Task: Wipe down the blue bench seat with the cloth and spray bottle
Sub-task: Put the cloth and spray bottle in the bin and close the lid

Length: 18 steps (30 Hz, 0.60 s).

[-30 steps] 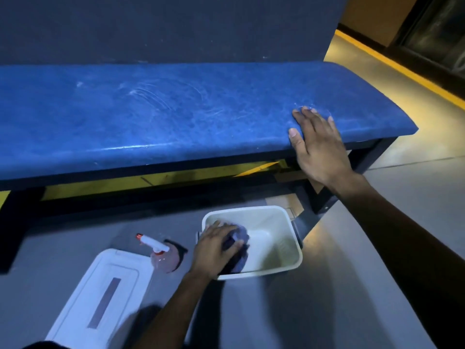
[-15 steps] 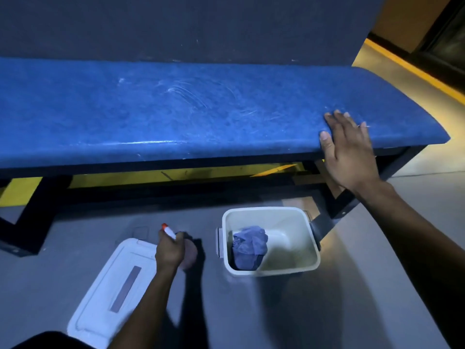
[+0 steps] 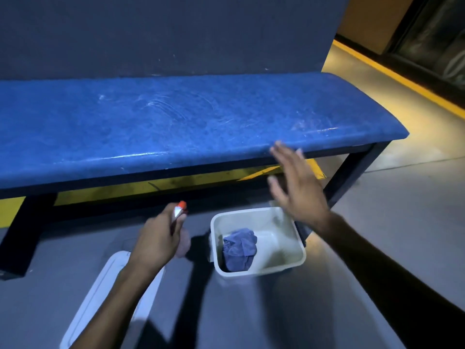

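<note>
The blue bench seat [image 3: 176,127] runs across the view against a dark wall, with faint wipe marks on its surface. My left hand [image 3: 158,238] is shut on the spray bottle [image 3: 180,209], whose orange nozzle tip sticks out above my fingers; the bottle is lifted off the floor below the bench's front edge. A crumpled blue cloth [image 3: 239,248] lies inside a white tub [image 3: 292,263] on the floor. My right hand [image 3: 297,187] hovers with fingers spread just in front of the bench edge, above the tub, holding nothing.
A white lid [image 3: 100,303] lies flat on the grey floor at lower left. Black bench legs [image 3: 352,172] stand at right and far left. A yellow floor stripe [image 3: 402,81] runs along the right side.
My left hand left the cloth in the tub, took hold of the spray bottle and lifted it. My right hand came off the bench edge and now hovers in front of it.
</note>
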{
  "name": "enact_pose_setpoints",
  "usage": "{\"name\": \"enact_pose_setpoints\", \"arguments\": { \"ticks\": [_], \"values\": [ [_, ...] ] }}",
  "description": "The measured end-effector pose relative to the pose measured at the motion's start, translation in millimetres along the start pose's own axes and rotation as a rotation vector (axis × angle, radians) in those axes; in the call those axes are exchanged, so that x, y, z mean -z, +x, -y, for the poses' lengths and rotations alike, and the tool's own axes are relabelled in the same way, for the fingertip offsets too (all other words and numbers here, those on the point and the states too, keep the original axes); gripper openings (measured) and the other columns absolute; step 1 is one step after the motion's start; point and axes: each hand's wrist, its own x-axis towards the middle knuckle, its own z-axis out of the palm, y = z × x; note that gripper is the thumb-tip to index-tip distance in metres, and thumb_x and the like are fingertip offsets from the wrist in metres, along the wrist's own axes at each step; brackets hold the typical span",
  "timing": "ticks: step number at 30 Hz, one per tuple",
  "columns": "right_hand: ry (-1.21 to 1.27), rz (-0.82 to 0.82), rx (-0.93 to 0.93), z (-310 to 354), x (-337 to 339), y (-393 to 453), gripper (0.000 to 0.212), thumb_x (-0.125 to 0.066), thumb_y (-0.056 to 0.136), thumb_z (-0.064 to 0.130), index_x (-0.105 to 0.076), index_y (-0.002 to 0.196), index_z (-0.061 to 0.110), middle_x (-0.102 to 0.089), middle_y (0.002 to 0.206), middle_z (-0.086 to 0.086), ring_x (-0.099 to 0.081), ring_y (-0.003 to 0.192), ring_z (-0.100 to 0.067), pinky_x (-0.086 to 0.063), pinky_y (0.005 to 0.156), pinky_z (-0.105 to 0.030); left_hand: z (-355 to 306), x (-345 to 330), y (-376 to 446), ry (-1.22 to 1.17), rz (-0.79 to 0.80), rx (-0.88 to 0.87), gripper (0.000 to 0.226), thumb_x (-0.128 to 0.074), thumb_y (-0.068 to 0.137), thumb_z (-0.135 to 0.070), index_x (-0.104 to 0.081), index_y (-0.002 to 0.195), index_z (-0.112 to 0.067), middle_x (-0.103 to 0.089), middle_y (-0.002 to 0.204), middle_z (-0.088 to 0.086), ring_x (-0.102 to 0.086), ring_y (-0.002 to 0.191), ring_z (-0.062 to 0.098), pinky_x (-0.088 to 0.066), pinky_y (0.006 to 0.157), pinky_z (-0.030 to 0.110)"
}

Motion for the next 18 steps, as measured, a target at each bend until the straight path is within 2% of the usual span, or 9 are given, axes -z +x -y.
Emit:
{"name": "enact_pose_setpoints", "arguments": {
  "ticks": [3,5,7,9,11,15,16,18],
  "values": [
    [0.228,0.413,-0.055,39,-43,-46,0.096,-0.068,0.085,0.060,-0.021,0.160,0.024,-0.031,0.166,0.001,-0.031,0.150,-0.013,-0.026,0.124,-0.036,-32,12,-2,-0.053,-0.006,-0.054,0.024,-0.048,0.101,-0.042,-0.059,0.117,-0.028,-0.076,0.088,0.006,-0.069,0.097,0.039,-0.052,0.077,0.040],
    [0.348,0.511,-0.175,57,-75,-70,0.114,-0.075,0.073,0.071,-0.021,0.160,0.023,-0.033,0.164,0.001,-0.034,0.147,-0.011,-0.026,0.122,-0.027,-51,8,-3,-0.105,-0.026,-0.075,0.025,-0.048,0.102,-0.040,-0.061,0.118,-0.026,-0.077,0.092,0.007,-0.069,0.099,0.038,-0.053,0.081,0.042],
    [0.450,0.483,-0.351,71,-97,-81,0.115,-0.079,0.063,0.074,-0.029,0.155,0.028,-0.043,0.156,0.009,-0.045,0.137,-0.006,-0.036,0.118,-0.032,-70,-1,-3,-0.148,-0.033,-0.089,0.029,-0.048,0.102,-0.040,-0.062,0.123,-0.024,-0.077,0.096,0.007,-0.069,0.103,0.036,-0.053,0.084,0.042],
    [0.531,0.378,-0.466,78,-107,-85,0.103,-0.079,0.057,0.077,-0.039,0.143,0.038,-0.052,0.141,0.016,-0.053,0.128,-0.004,-0.046,0.108,-0.040,-86,-11,-3,-0.167,-0.020,-0.092,0.032,-0.047,0.102,-0.040,-0.061,0.125,-0.024,-0.077,0.097,0.006,-0.068,0.106,0.035,-0.052,0.086,0.039],
    [0.578,0.294,-0.524,77,-108,-85,0.094,-0.077,0.059,0.076,-0.043,0.136,0.036,-0.058,0.132,0.014,-0.059,0.121,-0.009,-0.051,0.101,-0.042,-98,-19,-1,-0.185,-0.016,-0.097,0.031,-0.047,0.102,-0.040,-0.061,0.126,-0.025,-0.077,0.099,0.006,-0.067,0.107,0.035,-0.050,0.084,0.037],
    [0.506,0.200,-0.468,66,-102,-83,0.083,-0.077,0.060,0.067,-0.051,0.127,0.025,-0.065,0.117,0.007,-0.066,0.107,-0.018,-0.055,0.086,-0.040,-101,-28,8,-0.224,0.063,-0.111,0.034,-0.048,0.099,-0.050,-0.059,0.126,-0.032,-0.076,0.099,-0.002,-0.069,0.105,0.028,-0.052,0.089,0.038],
    [0.488,0.194,-0.448,60,-103,-85,0.080,-0.078,0.060,0.064,-0.052,0.125,0.024,-0.066,0.114,0.007,-0.067,0.105,-0.018,-0.056,0.084,-0.039,-98,-28,10,-0.270,0.145,-0.103,0.041,-0.050,0.095,-0.059,-0.057,0.128,-0.035,-0.076,0.103,-0.007,-0.070,0.105,0.021,-0.054,0.091,0.038],
    [0.463,0.212,-0.419,45,-111,-89,0.073,-0.080,0.062,0.056,-0.054,0.123,0.027,-0.066,0.112,0.011,-0.067,0.102,-0.016,-0.056,0.082,-0.038,-79,-29,15,-0.388,0.289,-0.090,0.072,-0.052,0.080,-0.082,-0.052,0.137,-0.037,-0.069,0.126,-0.019,-0.065,0.119,0.005,-0.052,0.102,0.036]
  ]
}}
